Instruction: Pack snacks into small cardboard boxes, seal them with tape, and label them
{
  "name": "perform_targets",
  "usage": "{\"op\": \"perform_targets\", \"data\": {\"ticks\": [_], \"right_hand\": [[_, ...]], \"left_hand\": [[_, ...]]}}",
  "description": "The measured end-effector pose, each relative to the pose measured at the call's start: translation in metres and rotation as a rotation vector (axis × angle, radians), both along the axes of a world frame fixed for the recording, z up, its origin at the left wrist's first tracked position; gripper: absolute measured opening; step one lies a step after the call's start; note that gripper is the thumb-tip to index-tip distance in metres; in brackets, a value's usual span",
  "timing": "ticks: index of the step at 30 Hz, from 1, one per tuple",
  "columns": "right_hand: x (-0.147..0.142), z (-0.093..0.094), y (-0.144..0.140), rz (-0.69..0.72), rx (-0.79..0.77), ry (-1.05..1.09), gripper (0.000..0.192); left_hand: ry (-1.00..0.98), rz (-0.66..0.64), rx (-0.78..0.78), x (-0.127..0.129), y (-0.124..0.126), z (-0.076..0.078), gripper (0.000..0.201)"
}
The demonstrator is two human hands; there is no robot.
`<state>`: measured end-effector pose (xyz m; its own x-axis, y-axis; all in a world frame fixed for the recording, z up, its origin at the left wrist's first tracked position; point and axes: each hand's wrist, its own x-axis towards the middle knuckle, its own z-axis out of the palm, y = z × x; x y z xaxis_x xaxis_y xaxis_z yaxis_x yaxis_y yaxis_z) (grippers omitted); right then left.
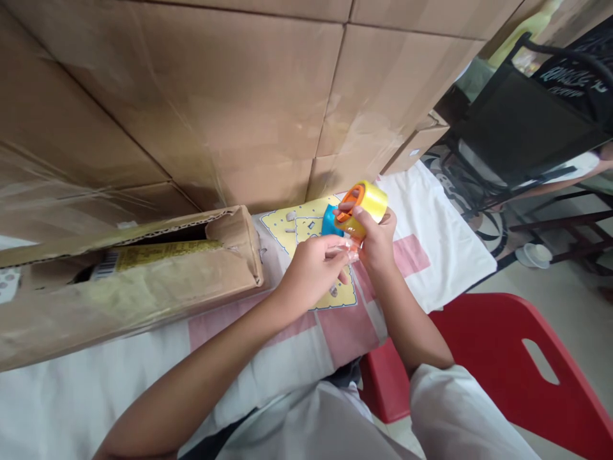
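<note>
My right hand point(378, 241) is wrapped round a roll of yellow packing tape point(373, 201) with an orange core, held tilted above the table. My left hand point(316, 271) is closed just below it, thumb and fingers pinching a crinkled clear strip point(353, 250). That strip lies between both hands, and whether it is the tape's free end I cannot tell. Partly hidden behind the roll is a shiny blue thing point(329, 220). Beneath the hands lies a yellow printed sheet point(342, 294) with a wavy blue edge.
Stacked cardboard boxes point(268, 96) form a wall behind the table. An opened long carton point(191, 278) with packages inside stands on the left of the white and pink tablecloth point(440, 217). A red chair point(479, 338) is at right; beyond it are a black chair point(531, 115) and part of a person.
</note>
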<state>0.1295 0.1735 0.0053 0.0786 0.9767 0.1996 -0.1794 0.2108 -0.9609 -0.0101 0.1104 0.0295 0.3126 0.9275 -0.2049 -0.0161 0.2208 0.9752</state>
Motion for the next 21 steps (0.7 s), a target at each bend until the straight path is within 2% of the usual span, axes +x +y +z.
{"op": "perform_targets", "data": {"ticks": [5, 14, 21], "right_hand": [[0.004, 0.001, 0.004, -0.01, -0.015, 0.038, 0.033], [0.014, 0.001, 0.011, -0.002, 0.049, 0.065, 0.046], [0.03, -0.009, 0.026, -0.176, 0.149, -0.079, 0.039]], "left_hand": [[-0.059, 0.016, -0.053, 0.005, 0.0, -0.006, 0.022], [-0.005, 0.033, 0.003, 0.007, -0.007, -0.001, 0.02], [0.001, 0.026, -0.048, 0.004, -0.008, -0.009, 0.021]]}}
